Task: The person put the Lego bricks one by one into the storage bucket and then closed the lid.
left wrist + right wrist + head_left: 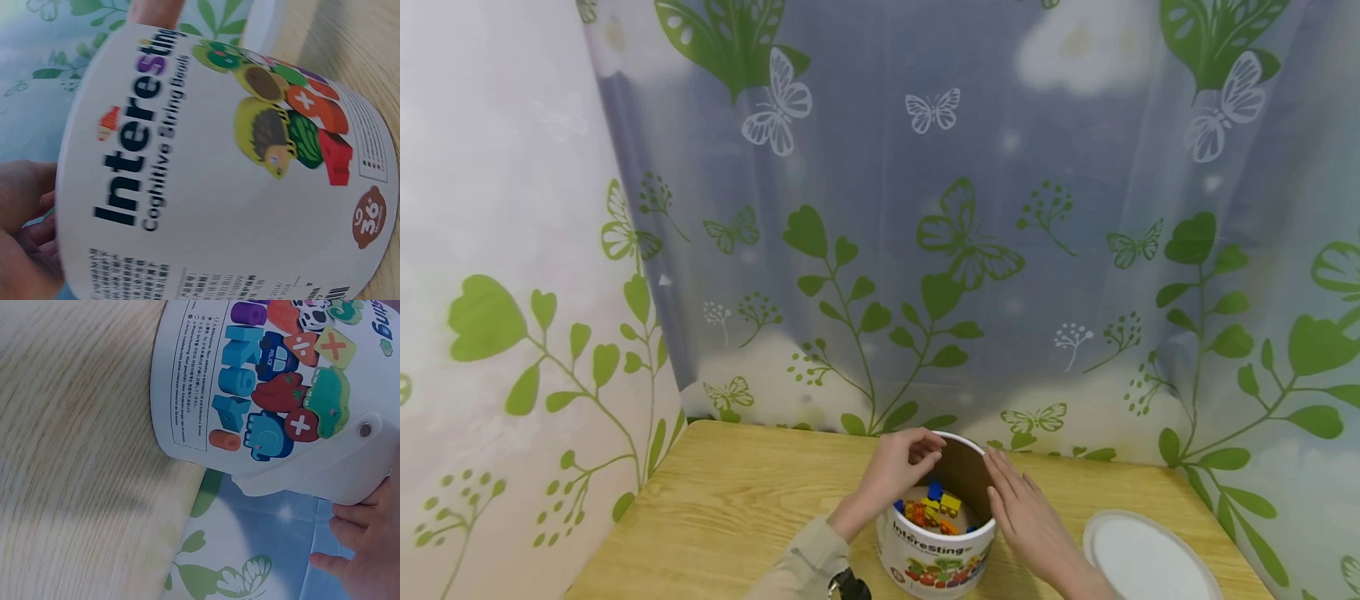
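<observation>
A white round tub (pixel 934 557) with a printed label stands on the table, its top uncovered. Several small coloured blocks (pixel 931 508), yellow, orange, red and blue, lie at its bottom. My left hand (pixel 904 464) is over the tub's left rim, fingers loosely curved; nothing shows between them. The left wrist view has this hand (pixel 28 231) just beyond the rim, with its fingertips partly hidden. Against the right rim rests my right hand (pixel 1028 518), its fingers nearly straight. In the right wrist view its fingers (pixel 353 534) are beside the tub's white handle (pixel 306 465).
A round white lid (pixel 1150 558) lies on the wooden table (pixel 752 492) to the right of the tub. Behind the table hangs a curtain (pixel 865 167) printed with leaves and butterflies. More of the same pattern covers the left side (pixel 512 208).
</observation>
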Tool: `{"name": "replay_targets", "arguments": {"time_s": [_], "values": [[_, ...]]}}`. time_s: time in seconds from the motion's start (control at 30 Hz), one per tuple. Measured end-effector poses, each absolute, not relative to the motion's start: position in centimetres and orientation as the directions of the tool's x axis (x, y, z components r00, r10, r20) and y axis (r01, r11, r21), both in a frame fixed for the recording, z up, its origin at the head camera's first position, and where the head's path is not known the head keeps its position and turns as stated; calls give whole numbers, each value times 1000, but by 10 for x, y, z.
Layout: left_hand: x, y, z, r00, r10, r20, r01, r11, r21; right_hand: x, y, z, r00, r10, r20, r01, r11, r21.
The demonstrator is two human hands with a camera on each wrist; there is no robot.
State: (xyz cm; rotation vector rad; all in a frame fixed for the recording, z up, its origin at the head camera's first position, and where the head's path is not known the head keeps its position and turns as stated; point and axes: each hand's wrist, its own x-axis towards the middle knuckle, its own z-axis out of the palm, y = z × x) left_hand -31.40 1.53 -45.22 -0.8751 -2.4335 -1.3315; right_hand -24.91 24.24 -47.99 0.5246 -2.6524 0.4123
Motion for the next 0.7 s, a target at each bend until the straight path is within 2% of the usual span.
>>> {"name": "replay_targets", "arguments": {"time_s": [0.37,0.57,0.7], "values": [[-299,2,-442,-834,324,447,542,329,773,-251,244,-481,-856,-280,435,-430,852,-299],[-286,0,-446,-826,328,458,542,246,803,-246,244,-481,-892,-212,400,-398,787,-472],[-274,4,-449,-837,337,431,508,183,842,-238,247,-483,-875,-142,463,-402,747,-530]]}}
